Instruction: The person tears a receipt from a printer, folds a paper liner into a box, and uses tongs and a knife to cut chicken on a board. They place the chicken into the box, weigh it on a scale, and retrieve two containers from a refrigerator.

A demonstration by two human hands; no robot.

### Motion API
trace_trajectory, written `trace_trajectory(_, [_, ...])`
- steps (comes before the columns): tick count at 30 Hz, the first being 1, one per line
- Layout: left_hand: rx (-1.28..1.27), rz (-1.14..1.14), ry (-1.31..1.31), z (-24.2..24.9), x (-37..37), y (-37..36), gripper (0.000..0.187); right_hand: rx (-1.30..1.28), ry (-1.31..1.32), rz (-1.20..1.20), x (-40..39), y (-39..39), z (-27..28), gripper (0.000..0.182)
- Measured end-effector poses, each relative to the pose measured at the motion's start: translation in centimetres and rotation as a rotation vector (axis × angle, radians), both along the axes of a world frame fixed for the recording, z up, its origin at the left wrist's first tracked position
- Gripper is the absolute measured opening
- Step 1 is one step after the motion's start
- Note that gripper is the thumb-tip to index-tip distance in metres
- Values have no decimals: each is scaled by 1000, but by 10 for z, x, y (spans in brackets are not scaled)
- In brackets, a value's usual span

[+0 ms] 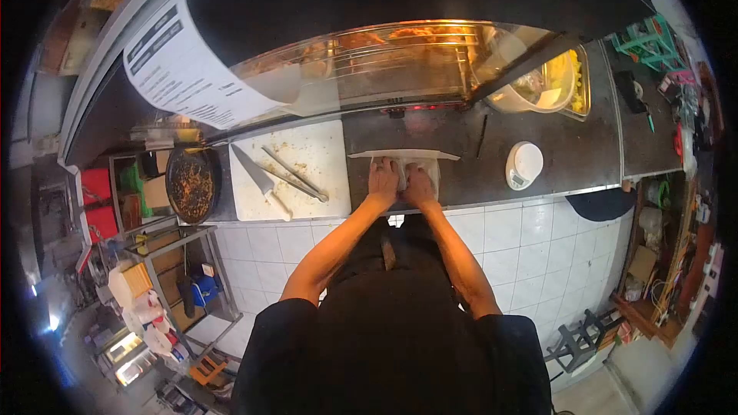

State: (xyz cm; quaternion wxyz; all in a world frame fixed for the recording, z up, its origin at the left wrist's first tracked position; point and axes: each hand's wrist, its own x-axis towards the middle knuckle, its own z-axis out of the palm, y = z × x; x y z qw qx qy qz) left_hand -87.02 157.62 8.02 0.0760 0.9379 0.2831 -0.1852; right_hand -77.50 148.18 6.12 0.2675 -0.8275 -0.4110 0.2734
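On the dark counter, right at its front edge, lies a sheet of pale wrapping paper (436, 172). My left hand (383, 179) presses on its left half, fingers bent over the paper. Close beside it, my right hand (419, 185) grips the paper, with a folded whitish part between the two hands. What the paper wraps, if anything, is hidden. To the left, a white cutting board (323, 150) carries a knife (257, 177) with a pale handle and metal tongs (296, 177), among scattered crumbs.
A round white kitchen scale (525, 163) stands on the counter to the right. A dark pan (192, 184) with food bits is at the far left. Behind are a lit glass display case (400, 69), a clear tub (530, 96) and a hanging printed sheet (188, 69).
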Motion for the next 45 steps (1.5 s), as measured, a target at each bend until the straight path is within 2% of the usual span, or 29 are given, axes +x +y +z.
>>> trace_trajectory(2, [-27,24,6,2,0,0,76,-132,276,99,17,-3,9,68])
trace_trajectory(3, [-59,36,8,5,1,0,78,-132,278,112,23,-7,3,68])
trace_trajectory(5, [-25,40,-6,8,2,-4,74,-87,102,58,29,-16,-6,68])
trace_trajectory(6, [9,31,-24,8,1,-5,70,-88,103,66,27,-12,6,68])
trace_trajectory(8, [0,31,-58,7,-2,-6,71,-244,-19,47,25,-7,29,68])
trace_trajectory(13, [-9,8,-51,9,0,-4,67,-316,-42,47,19,-1,42,73])
trace_trajectory(18, [15,49,-206,2,-3,-8,67,-304,2,38,19,-9,37,73])
trace_trajectory(19, [16,55,-210,3,-1,-8,67,-309,-48,64,19,-9,38,68])
trace_trajectory(21, [-57,94,-59,10,2,-9,66,-313,-101,101,20,-5,49,64])
trace_trajectory(23, [-31,104,-96,11,1,-9,67,-118,-66,37,23,-6,58,63])
trace_trajectory(24, [-4,106,-131,8,0,-11,67,-123,-67,44,24,-9,45,63])
trace_trajectory(26, [13,97,-109,-1,0,-16,69,-54,-270,90,24,-12,17,54])
trace_trajectory(27, [41,83,-90,-1,3,-12,71,-48,-276,93,25,-7,33,54])
trace_trajectory(29, [59,90,-132,1,3,-9,74,-231,-117,100,24,-4,63,41])
trace_trajectory(31, [61,96,-167,5,1,-13,77,-259,-170,169,29,-10,44,36])
trace_trajectory(34, [4,71,-57,6,2,-12,71,-303,-284,264,30,-20,10,30])
trace_trajectory(36, [37,46,-26,7,2,-14,58,-316,-348,304,26,-10,20,28])
trace_trajectory(40, [160,62,-122,-10,3,-19,47,-373,-340,253,23,-2,30,29])
trace_trajectory(42, [42,94,-57,-8,6,-16,87,-394,-303,257,25,3,26,29])
trace_trajectory(44, [14,150,-66,-7,10,-13,88,-83,-369,214,25,3,24,29])
trace_trajectory(45, [-27,196,-68,-7,9,-16,88,-87,-366,219,26,2,21,29])
